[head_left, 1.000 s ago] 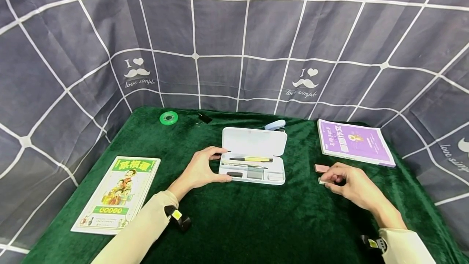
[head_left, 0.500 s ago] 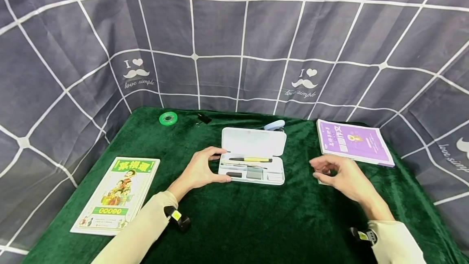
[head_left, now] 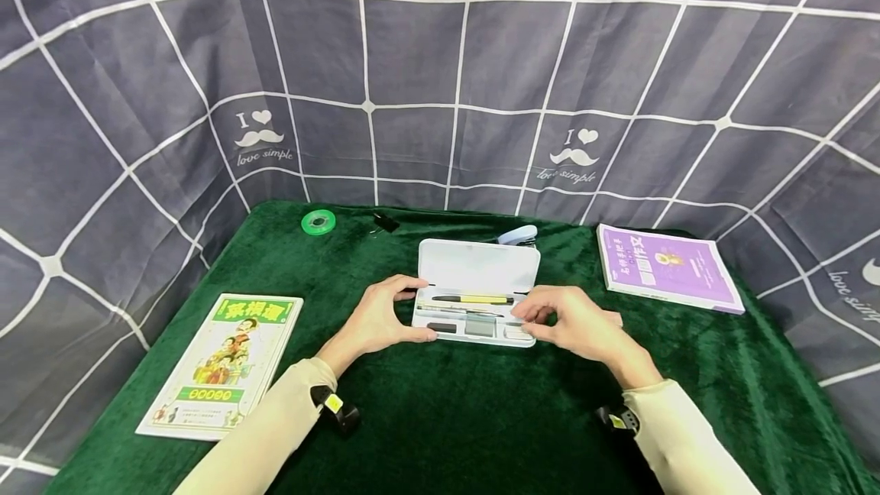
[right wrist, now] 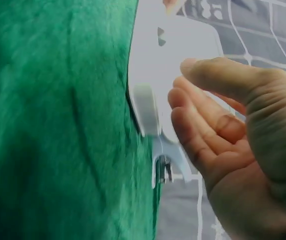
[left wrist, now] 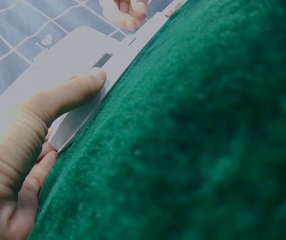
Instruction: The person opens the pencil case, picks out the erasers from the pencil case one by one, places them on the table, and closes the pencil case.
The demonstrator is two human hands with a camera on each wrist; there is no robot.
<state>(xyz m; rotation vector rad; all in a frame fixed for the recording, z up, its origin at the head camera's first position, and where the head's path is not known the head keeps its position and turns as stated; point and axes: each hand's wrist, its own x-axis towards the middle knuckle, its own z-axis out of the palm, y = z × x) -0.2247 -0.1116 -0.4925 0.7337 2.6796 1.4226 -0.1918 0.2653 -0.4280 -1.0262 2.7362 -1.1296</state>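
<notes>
Right hand (head_left: 574, 323) has crossed from beside the purple book (head_left: 668, 267) to the open pencil case (head_left: 476, 294).
Its fingers curl over the case's right end; whether they pinch anything is unclear. Left hand (head_left: 376, 319) grips the case's left end, mid-bench (head_left: 481, 418).

Left hand (head_left: 374, 321): forearm in cream sleeve angled in from near left edge of surface, wrist band on. Thumb and fingers spread in a C, thumb extended forward, tip flat.

Right hand (head_left: 571, 323): forearm in from near right, wrist band on. Fingers loosely curled, tips bunched toward thumb; whether they pinch anything not discernible.

Hands near each other, mid-surface, not touching.
</notes>
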